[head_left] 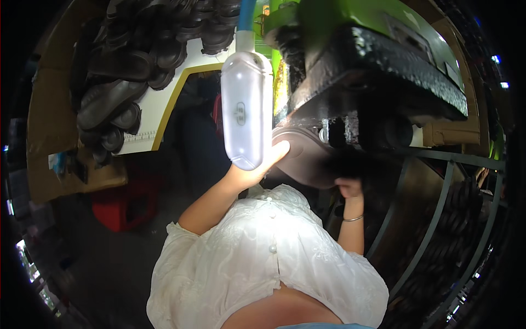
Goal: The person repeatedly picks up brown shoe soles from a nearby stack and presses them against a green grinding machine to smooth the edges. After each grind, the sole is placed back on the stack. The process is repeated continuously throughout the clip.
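Note:
A dark brown shoe sole (307, 162) is held between my two hands, under the edge of a green and black machine (378, 66). My left hand (265, 169) grips its left end, with the thumb lying on the upper face; the other fingers are hidden beneath. At the right end, my right hand (351, 188) is closed against the sole's edge, slightly blurred. Shadow swallows part of the sole on that side. A long, pale, lit lamp (247, 109) hangs in front and covers part of my left hand.
Several dark soles (123, 66) lie heaped on a white table (156, 112) with a yellow edge, at the far left. Below it stands a red stool (118, 208). A metal rack (433, 214) with dark items is at my right. Cardboard (49, 120) borders the left side.

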`<state>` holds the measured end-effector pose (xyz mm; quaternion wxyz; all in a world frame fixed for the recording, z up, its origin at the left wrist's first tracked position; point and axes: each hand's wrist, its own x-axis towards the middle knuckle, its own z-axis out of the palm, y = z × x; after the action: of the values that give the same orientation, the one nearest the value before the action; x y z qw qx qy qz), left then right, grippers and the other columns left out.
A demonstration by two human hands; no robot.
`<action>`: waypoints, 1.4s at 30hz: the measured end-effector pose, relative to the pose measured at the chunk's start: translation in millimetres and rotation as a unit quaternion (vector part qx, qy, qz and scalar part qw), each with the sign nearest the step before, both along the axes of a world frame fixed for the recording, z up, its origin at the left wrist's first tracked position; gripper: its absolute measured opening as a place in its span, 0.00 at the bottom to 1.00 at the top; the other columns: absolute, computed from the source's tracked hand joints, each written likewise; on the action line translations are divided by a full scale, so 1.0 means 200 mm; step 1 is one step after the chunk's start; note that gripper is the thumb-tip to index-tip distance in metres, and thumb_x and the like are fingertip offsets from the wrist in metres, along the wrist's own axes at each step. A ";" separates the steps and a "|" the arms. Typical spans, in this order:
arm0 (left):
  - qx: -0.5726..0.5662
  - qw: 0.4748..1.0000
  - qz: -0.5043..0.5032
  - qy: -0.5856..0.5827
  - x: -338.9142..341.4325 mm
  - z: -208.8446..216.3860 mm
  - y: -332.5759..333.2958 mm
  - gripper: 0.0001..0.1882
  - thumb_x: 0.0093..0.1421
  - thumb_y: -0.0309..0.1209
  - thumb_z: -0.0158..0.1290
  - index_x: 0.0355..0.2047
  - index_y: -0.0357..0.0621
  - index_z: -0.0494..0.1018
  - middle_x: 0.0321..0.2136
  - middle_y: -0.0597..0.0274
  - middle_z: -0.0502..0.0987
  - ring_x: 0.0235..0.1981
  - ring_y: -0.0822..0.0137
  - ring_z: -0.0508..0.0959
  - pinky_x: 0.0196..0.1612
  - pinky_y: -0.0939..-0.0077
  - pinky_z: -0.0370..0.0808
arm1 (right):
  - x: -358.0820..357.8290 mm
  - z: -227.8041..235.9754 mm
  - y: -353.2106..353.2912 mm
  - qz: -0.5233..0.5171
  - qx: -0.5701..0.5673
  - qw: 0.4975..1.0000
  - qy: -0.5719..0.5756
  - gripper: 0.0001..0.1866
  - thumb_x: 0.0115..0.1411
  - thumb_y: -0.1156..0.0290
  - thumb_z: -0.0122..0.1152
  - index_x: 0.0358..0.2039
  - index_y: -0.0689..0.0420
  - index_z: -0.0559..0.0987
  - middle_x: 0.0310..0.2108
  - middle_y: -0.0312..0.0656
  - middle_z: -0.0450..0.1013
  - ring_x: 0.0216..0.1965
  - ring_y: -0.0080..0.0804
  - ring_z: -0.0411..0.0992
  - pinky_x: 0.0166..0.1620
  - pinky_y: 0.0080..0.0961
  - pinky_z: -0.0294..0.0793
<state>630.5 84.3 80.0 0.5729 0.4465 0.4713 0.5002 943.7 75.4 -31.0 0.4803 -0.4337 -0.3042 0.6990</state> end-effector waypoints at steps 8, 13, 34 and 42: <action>-0.055 0.989 0.021 -0.135 -0.14 0.02 -0.07 0.19 0.52 0.25 0.50 0.46 0.35 0.64 0.39 0.59 0.71 0.41 0.70 0.71 0.46 0.74 0.66 | -0.27 0.53 0.31 -0.072 0.123 0.987 0.068 0.25 0.41 0.73 0.49 0.44 0.68 0.68 0.40 0.49 0.70 0.41 0.36 0.70 0.47 0.27 0.68; -0.061 0.983 0.120 -0.124 -0.31 0.00 -0.19 0.16 0.54 0.25 0.46 0.44 0.34 0.64 0.36 0.63 0.73 0.36 0.76 0.72 0.41 0.82 0.68 | -0.43 0.52 0.30 0.044 0.146 0.988 0.012 0.21 0.42 0.76 0.52 0.40 0.68 0.70 0.34 0.43 0.71 0.34 0.27 0.70 0.40 0.20 0.69; 0.077 0.990 0.035 0.110 0.03 0.07 0.03 0.13 0.51 0.26 0.55 0.37 0.34 0.72 0.30 0.58 0.76 0.33 0.70 0.74 0.38 0.77 0.71 | -0.80 0.70 0.42 0.243 0.249 0.933 -0.093 0.17 0.44 0.77 0.64 0.38 0.62 0.74 0.34 0.37 0.73 0.35 0.21 0.69 0.40 0.19 0.68; 0.058 0.995 0.055 0.058 0.05 0.10 0.03 0.09 0.57 0.27 0.49 0.35 0.34 0.72 0.29 0.61 0.75 0.31 0.73 0.72 0.36 0.79 0.69 | -0.35 0.33 0.17 0.501 0.062 0.845 -0.177 0.26 0.45 0.65 0.67 0.41 0.70 0.72 0.35 0.45 0.73 0.37 0.28 0.70 0.44 0.22 0.68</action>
<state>640.3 89.5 100.4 0.4898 0.4806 0.4979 0.5304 874.5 110.2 34.2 0.0289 -0.3085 -0.6022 0.7358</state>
